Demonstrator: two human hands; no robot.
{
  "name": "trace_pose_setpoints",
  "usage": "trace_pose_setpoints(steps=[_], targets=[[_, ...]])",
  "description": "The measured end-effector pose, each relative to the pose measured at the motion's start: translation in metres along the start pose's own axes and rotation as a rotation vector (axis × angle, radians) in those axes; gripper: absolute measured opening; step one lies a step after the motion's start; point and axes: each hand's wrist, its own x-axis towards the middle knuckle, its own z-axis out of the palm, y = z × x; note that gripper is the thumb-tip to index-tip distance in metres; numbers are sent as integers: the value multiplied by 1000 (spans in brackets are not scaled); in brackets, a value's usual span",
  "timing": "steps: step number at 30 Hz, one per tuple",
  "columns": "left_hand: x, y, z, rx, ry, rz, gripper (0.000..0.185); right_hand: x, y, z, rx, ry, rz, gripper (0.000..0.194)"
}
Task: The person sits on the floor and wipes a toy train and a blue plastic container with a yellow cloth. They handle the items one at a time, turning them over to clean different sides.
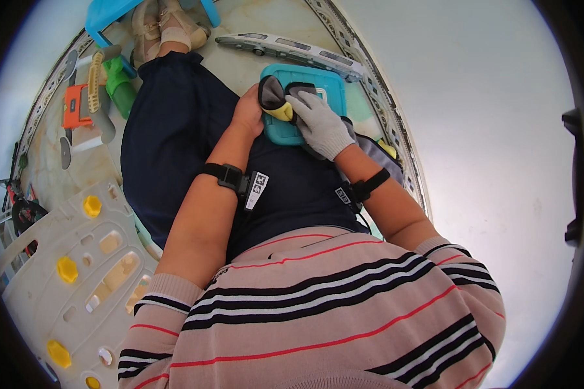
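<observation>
My bare left hand (249,110) grips the left side of a grey and yellow cloth item (272,95) with black edging. My right hand (321,121), in a light knitted glove, has its fingers on the cloth's right part. Under both hands lies a turquoise plastic lid or box (284,133) with a white handle, at my lap. Beside my right forearm, a grey fabric piece (377,153) with a yellow patch is partly hidden. What lies inside the folded cloth cannot be seen.
A white toy train (292,48) lies beyond the box, near the patterned floor border. An orange and grey toy (78,107) and a green toy (120,90) are left of my legs. A light plastic panel (44,243) with yellow knobs stands at lower left, a blue stool (102,17) at the top.
</observation>
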Motion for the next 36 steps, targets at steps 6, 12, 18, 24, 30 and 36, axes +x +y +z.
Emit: trace_pose_setpoints(steps=[6, 12, 18, 24, 30, 36], targets=[[-5, 10, 8, 3, -41, -58, 34, -28, 48, 0, -10, -3, 245, 51], [-11, 13, 15, 78, -17, -58, 32, -34, 95, -24, -48, -140, 631, 55], [-4, 11, 12, 56, 32, -45, 30, 3, 62, -57, 294, 190, 523, 62], [-10, 17, 14, -54, -29, -139, 34, 42, -8, -12, 313, 137, -37, 60], [-9, 13, 15, 144, 7, -47, 33, 35, 0, 5, 54, 72, 63, 48], [-7, 11, 12, 108, -35, -53, 30, 10, 64, 4, -40, 92, 287, 39]])
